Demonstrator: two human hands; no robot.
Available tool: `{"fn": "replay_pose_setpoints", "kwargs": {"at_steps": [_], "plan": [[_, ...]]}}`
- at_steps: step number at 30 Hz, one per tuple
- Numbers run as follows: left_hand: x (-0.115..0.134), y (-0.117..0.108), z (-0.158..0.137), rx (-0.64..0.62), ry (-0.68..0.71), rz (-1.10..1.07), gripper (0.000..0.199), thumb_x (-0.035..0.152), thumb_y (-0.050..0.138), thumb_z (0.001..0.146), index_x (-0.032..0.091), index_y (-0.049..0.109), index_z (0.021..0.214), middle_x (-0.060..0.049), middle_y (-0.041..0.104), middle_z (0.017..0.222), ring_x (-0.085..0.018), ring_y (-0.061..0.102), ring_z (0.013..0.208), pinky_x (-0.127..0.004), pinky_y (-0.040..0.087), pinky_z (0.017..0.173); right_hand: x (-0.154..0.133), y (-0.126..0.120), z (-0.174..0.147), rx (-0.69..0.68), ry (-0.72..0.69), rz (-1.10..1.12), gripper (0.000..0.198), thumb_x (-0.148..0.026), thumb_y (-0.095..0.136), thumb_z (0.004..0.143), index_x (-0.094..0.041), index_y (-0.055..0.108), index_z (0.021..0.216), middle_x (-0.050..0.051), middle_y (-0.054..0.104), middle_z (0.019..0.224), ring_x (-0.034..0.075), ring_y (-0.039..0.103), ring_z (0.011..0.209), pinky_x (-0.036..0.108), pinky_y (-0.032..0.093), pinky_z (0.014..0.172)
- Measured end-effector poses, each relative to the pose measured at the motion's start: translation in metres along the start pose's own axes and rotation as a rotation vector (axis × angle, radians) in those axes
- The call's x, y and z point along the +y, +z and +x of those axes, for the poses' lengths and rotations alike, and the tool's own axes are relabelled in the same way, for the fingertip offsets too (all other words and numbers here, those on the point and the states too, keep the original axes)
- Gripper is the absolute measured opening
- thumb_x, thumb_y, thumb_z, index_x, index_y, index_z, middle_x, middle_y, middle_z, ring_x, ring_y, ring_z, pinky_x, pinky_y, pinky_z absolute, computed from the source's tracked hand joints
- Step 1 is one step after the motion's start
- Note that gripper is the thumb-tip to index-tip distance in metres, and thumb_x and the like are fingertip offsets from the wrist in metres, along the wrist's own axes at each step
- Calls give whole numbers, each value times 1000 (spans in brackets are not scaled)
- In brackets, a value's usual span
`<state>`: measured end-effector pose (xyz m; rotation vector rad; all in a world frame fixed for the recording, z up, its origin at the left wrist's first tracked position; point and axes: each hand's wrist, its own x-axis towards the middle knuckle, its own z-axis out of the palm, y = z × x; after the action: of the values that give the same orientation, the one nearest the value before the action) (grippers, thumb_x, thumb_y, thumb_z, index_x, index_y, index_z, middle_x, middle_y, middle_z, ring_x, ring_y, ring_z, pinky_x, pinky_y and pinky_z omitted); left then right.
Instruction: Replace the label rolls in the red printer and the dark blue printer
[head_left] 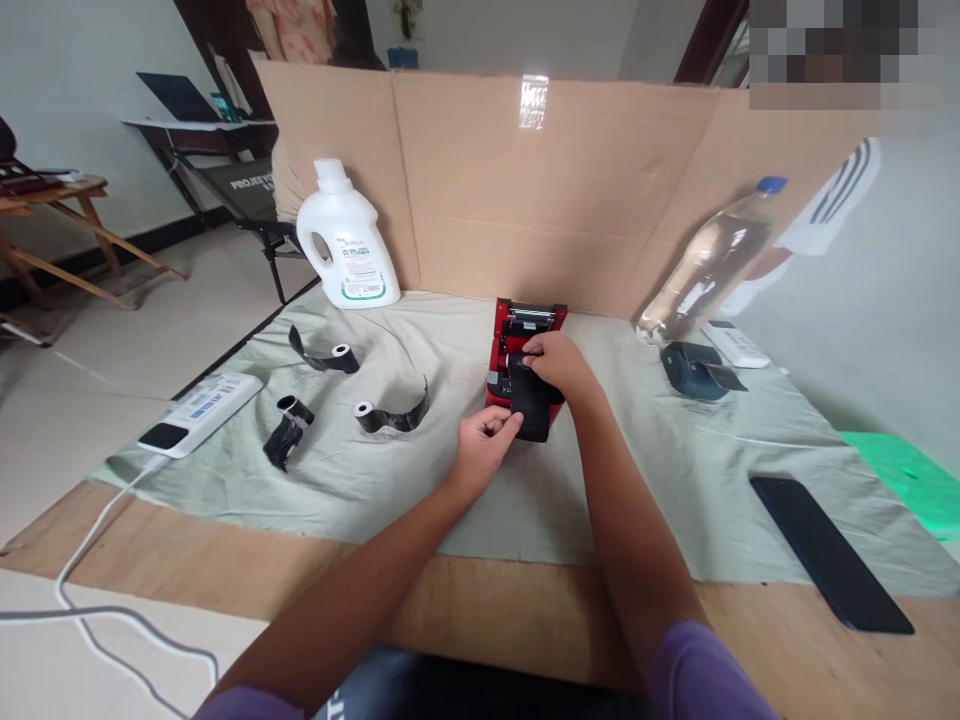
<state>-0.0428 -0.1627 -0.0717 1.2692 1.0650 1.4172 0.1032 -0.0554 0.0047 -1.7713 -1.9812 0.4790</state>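
In the middle of the cloth stands a small red printer (pixel 496 345) with its lid up. Over its opening is a roll of black paper (pixel 532 400), its loose strip hanging down the front. My right hand (pixel 556 360) grips the roll at its upper end, thumb and fingers closed. Lower down, my left hand (pixel 487 440) pinches the strip's left edge near its end. Whether the roll sits fully inside the printer is hidden by my right hand and the strip. Left of the printer lie three small black paper rolls with loose tails, one being this roll (pixel 364 412).
A white detergent jug (pixel 349 245) and a tilted clear bottle (pixel 712 262) stand before the cardboard screen (pixel 547 190). A dark mini printer (pixel 694 370) and a phone (pixel 831 553) lie right. A corded white device (pixel 202 412) lies left. People are partly visible behind.
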Motion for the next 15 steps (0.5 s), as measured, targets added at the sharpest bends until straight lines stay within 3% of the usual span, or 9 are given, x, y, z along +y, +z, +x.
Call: {"fn": "replay_pose_setpoints", "kwargs": {"at_steps": [7, 10, 12, 15], "plan": [[-1, 0, 4, -29, -60, -28, 44, 56, 71, 75, 16, 57, 64, 8, 27, 50, -7, 22, 50, -23, 20, 50, -10, 11, 5, -4, 81, -174, 21, -15, 65, 77, -22, 75, 94, 9, 74, 103, 35, 48, 124, 48, 36, 100], [-2, -2, 6, -25, -50, -28, 44, 56, 71, 76, 17, 53, 62, 8, 27, 51, -7, 22, 50, -24, 21, 51, -8, -2, 4, -43, 82, -41, 13, -24, 65, 80, -22, 75, 87, 8, 73, 91, 30, 58, 106, 41, 42, 91], [-2, -3, 6, -20, -18, -28, 48, 54, 69, 78, 18, 45, 58, 8, 27, 53, -8, 23, 52, -24, 21, 51, 0, -17, 2, -28, 75, 106, 19, -34, 63, 82, -20, 74, 78, 5, 71, 80, 25, 62, 87, 36, 45, 82], [-2, -5, 6, -34, 47, -23, 52, 51, 66, 82, 19, 34, 56, 6, 27, 55, -8, 24, 54, -24, 22, 52, 16, -33, 4, 211, 141, 227, 34, -46, 59, 85, -16, 71, 72, 7, 69, 76, 23, 62, 79, 36, 45, 79]]}}
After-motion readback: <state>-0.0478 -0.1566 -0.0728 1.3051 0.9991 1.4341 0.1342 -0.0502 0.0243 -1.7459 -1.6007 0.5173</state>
